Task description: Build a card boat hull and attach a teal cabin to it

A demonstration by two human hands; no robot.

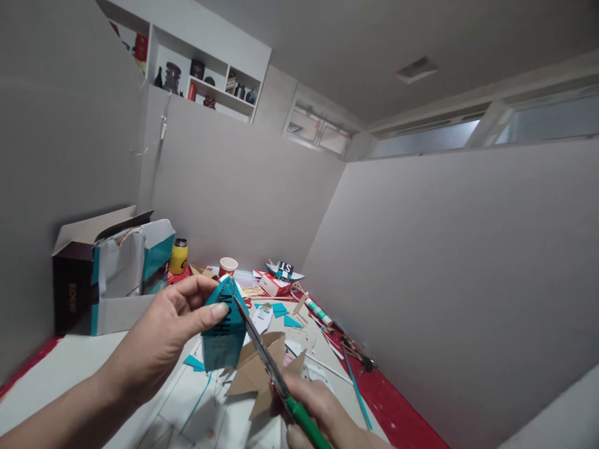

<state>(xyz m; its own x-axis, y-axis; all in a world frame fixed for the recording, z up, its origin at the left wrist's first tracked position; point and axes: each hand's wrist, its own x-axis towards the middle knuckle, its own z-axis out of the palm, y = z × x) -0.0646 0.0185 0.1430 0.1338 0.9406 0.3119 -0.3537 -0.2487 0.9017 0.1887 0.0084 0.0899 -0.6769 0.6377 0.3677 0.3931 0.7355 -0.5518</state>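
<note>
My left hand pinches a teal piece of printed cardboard between thumb and fingers, holding it above the table. Dark letters run along the piece, and its top comes to a point. My right hand is closed round a pair of scissors with a green handle. The scissor blades reach up to the right edge of the teal piece near its tip; whether they are cutting into it I cannot tell. Below the scissors lies a brown cardboard piece with jagged edges.
Opened boxes stand at the left beside a yellow bottle. Farther back are a paper cup, a red and white box and a small boat-shaped model. Teal scraps and a glue-like tube lie at the right. Walls enclose the table.
</note>
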